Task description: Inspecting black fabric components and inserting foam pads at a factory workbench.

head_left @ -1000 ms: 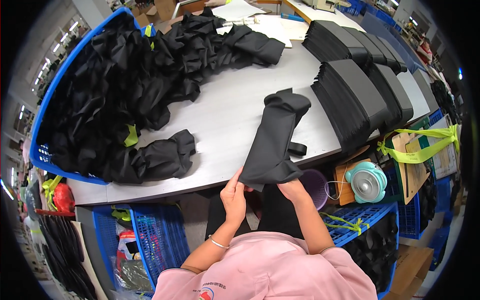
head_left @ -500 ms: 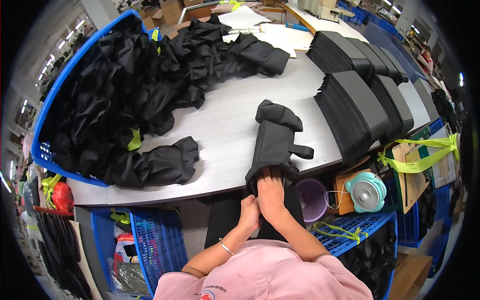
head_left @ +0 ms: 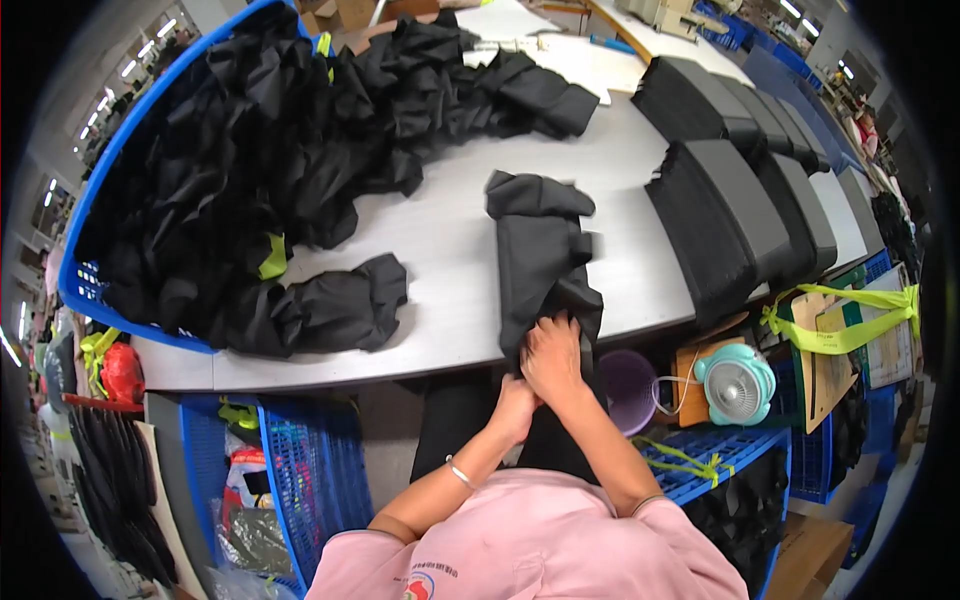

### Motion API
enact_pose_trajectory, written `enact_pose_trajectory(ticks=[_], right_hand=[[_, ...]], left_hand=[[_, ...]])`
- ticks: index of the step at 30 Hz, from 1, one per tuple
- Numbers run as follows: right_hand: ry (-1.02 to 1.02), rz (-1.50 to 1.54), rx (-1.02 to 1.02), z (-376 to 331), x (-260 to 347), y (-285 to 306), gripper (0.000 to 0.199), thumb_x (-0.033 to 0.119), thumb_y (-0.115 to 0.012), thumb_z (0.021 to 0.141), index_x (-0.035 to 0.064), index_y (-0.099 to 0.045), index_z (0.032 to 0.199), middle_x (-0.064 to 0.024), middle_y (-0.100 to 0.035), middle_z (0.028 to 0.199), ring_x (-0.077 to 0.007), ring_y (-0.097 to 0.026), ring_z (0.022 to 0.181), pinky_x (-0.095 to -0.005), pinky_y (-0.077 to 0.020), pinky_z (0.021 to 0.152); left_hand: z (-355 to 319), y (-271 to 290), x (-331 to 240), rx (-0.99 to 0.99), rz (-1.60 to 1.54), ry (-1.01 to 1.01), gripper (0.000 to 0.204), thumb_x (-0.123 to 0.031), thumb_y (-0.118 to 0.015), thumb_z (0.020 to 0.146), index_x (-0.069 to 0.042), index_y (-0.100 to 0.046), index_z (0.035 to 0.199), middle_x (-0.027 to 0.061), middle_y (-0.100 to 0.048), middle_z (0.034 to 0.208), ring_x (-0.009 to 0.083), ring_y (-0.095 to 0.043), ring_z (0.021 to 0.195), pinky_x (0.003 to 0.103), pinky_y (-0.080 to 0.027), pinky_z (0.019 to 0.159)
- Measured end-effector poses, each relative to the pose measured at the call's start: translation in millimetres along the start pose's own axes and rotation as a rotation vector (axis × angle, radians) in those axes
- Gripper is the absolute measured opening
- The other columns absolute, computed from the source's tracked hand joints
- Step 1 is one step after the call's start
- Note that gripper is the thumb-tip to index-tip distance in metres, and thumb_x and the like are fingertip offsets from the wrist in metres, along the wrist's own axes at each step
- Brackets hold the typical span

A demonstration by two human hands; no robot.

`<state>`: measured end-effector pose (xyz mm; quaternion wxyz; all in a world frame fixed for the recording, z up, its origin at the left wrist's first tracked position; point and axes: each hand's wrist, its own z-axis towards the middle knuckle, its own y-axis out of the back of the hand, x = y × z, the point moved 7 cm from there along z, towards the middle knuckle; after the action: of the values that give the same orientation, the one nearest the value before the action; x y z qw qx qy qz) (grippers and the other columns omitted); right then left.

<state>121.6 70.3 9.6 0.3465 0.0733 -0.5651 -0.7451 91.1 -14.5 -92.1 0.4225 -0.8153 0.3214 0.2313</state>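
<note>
A black fabric pouch (head_left: pixel 538 255) lies lengthwise over the table's front edge, with a folded flap at its far end and a short loop on its right side. My right hand (head_left: pixel 553 358) is closed on the near end of the pouch, fingers bent into the bunched cloth. Just below and to the left, my left hand (head_left: pixel 516 408) is closed beside the right wrist at the pouch's near edge. What its fingers pinch is hidden.
A large blue basket (head_left: pixel 88 225) heaped with black fabric pieces (head_left: pixel 230 150) stands at left, spilling onto the table (head_left: pixel 450 240). Stacks of flat black pieces (head_left: pixel 730 210) line the right. Below them are a teal fan (head_left: pixel 738 385) and a purple bin (head_left: pixel 628 390).
My right hand's fingers, which were inside the pouch's near opening, now grip the cloth from above. The pouch has turned straighter, and its side loop has swung inward. The view has shifted slightly.
</note>
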Motion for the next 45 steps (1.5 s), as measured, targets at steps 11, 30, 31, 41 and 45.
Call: enact_pose_trajectory(ticks=[11,30,31,41,45], right_hand=[[-0.018,-0.120,0.151,2,7,-24,0.021,0.021,-0.057,0.089,0.0052,-0.071,0.089,-0.0103,-0.069,0.090,-0.0293,-0.062,0.092,-0.0514,-0.0432,0.091],[0.385,-0.307,0.399,-41,52,-68,0.045,0.022,-0.043,0.096,0.0002,-0.053,0.134,-0.0154,-0.053,0.136,-0.0277,-0.043,0.133,-0.0384,-0.0331,0.111],[0.427,-0.351,0.371,-49,57,-72,0.046,0.022,-0.043,0.096,-0.0002,-0.053,0.134,-0.0156,-0.053,0.137,-0.0278,-0.043,0.133,-0.0384,-0.0330,0.111],[0.838,-0.805,0.083,-69,78,-59,0.047,0.022,-0.046,0.093,-0.0027,-0.056,0.132,-0.0184,-0.054,0.134,-0.0293,-0.047,0.132,-0.0399,-0.0336,0.111],[0.604,-0.664,0.221,-30,85,-41,0.035,0.017,-0.052,0.090,0.0024,-0.069,0.116,-0.0181,-0.064,0.115,-0.0277,-0.055,0.122,-0.0430,-0.0390,0.108]], left_hand=[[-45,3,-109,0.224,0.602,-0.155,0.023,-0.018,-0.054,0.101,0.000,-0.070,0.098,0.0060,-0.070,0.082,0.0108,-0.062,0.067,0.024,-0.051,0.063],[0,-80,-95,0.639,2.321,-1.208,0.012,-0.027,-0.069,0.074,-0.018,-0.072,0.065,-0.0047,-0.064,0.076,0.0191,-0.056,0.089,0.032,-0.044,0.075],[-22,-94,-108,0.879,2.323,-1.100,0.008,-0.022,-0.068,0.076,-0.017,-0.072,0.071,-0.0036,-0.063,0.078,0.0198,-0.057,0.090,0.032,-0.045,0.074],[-58,-66,-190,0.848,2.092,-0.866,0.014,-0.009,-0.063,0.079,-0.008,-0.055,0.090,0.0106,-0.060,0.082,0.0272,-0.063,0.082,0.037,-0.046,0.072],[-51,-45,-196,0.810,2.234,-1.081,0.009,-0.012,-0.064,0.079,-0.009,-0.059,0.085,0.0049,-0.058,0.078,0.0225,-0.060,0.079,0.035,-0.044,0.073]])
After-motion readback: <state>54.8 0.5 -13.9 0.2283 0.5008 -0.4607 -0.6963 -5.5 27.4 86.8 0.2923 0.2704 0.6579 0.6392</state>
